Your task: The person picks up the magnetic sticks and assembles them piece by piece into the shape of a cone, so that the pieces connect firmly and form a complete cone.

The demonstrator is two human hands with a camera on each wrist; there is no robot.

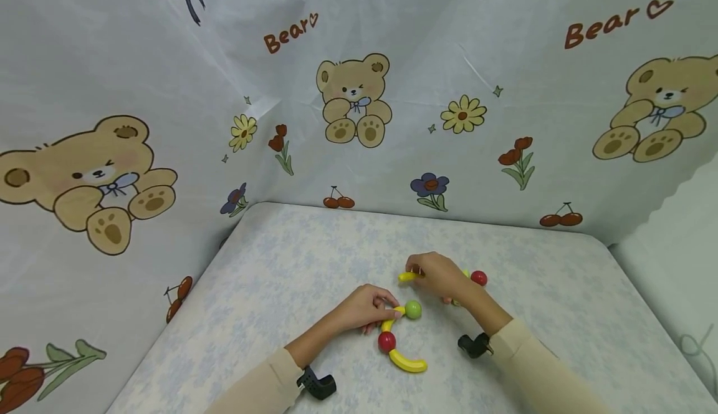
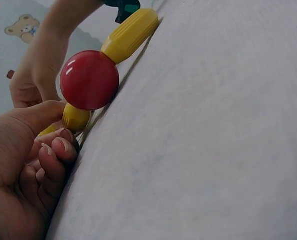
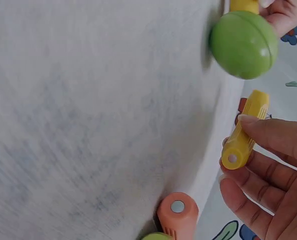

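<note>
My left hand point(image 1: 366, 307) pinches a yellow curved stick point(image 1: 388, 325) between thumb and fingers. That stick joins a green ball point(image 1: 413, 309) at one end and a red ball point(image 1: 386, 341) at the other. From the red ball a second yellow curved stick point(image 1: 408, 362) runs toward the near side of the table. My right hand point(image 1: 439, 274) holds a separate yellow stick point(image 3: 246, 131), with a round silvery disc in its end, between thumb and fingers. In the right wrist view this stick is apart from the green ball point(image 3: 243, 45).
Another red ball point(image 1: 479, 278) lies beyond my right forearm, with green pieces partly hidden by that hand. An orange stick point(image 3: 181, 215) and a light green piece point(image 3: 156, 236) show low in the right wrist view. A bear-print sheet point(image 1: 353, 171) hangs behind the table.
</note>
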